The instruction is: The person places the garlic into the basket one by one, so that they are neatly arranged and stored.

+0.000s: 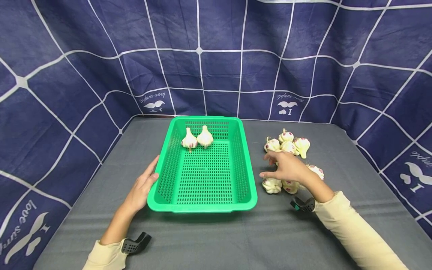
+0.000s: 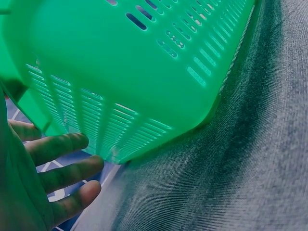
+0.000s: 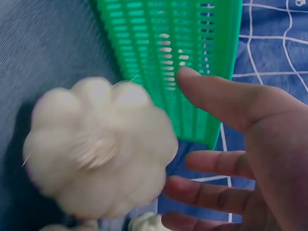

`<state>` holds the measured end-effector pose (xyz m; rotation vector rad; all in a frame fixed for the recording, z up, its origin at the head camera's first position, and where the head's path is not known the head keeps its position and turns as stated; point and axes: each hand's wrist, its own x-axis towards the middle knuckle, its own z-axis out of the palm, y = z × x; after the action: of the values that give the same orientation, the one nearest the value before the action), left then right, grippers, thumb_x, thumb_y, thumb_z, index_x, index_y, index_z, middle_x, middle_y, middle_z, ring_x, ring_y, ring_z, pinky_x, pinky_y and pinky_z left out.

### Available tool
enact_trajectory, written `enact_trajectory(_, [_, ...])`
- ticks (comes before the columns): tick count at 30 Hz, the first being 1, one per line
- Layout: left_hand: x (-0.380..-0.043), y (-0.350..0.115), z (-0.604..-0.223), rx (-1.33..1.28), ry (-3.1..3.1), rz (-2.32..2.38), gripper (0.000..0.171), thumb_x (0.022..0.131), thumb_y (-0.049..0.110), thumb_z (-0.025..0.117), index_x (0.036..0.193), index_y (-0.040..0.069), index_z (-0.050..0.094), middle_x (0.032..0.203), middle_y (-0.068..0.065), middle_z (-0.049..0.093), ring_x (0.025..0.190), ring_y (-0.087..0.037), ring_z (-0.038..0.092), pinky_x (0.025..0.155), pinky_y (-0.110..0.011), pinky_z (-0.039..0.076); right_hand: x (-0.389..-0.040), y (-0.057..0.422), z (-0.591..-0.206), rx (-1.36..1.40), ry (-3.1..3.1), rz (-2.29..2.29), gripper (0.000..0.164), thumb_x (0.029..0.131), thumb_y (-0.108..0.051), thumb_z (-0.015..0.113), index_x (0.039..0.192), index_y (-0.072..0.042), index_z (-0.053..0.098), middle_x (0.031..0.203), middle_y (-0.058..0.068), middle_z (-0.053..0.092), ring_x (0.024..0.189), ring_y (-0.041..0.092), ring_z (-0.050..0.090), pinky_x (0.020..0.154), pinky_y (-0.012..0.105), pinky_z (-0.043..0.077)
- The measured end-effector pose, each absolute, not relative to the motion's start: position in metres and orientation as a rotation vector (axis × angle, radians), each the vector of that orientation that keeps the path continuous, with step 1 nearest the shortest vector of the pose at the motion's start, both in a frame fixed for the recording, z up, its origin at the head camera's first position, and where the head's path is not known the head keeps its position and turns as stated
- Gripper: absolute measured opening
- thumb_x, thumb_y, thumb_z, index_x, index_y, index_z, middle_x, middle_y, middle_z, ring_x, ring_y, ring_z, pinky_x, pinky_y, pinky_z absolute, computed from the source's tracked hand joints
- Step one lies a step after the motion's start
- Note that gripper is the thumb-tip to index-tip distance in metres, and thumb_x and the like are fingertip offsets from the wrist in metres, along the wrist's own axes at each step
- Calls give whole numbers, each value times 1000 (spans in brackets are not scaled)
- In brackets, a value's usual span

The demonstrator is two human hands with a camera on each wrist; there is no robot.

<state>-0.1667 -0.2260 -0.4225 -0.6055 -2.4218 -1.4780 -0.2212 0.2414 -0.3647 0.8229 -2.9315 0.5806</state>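
Firstly, the left hand (image 1: 140, 190) is rested against the left rim of the green basket (image 1: 202, 207), its fingers nearly straight and gripping nothing. Toward the far end of that basket, two garlic bulbs (image 1: 205, 138) are set side by side. Farther right, the right hand (image 1: 287, 167) is held, thumb and fingers parted and nothing grasped, over a garlic pile (image 1: 287, 146) on grey cloth (image 1: 209, 240).

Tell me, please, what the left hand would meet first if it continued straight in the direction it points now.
The left hand would probably meet the left side of the green basket, right beside its fingers; exact contact is unclear.
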Motion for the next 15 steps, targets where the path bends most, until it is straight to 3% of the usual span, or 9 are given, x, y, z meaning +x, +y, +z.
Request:
enact_trajectory(5, [-166,-226,-423,-607,-2424,-1483,51,104,8,36,153,-3,28,151,-29,35,131,6,30,105,-7,21,-218,248,-371,838,-2978,453,63,73,-61,79,107,-8,70,84,2,65,64,10,52,59,32,45])
enact_trajectory(15, [-166,-225,-422,-611,-2412,-1485,51,104,7,36,153,-4,28,150,-29,36,131,6,31,105,-7,21,-217,252,-382,942,-2946,373,65,67,-69,78,97,-11,70,75,-10,62,69,9,59,64,37,49])
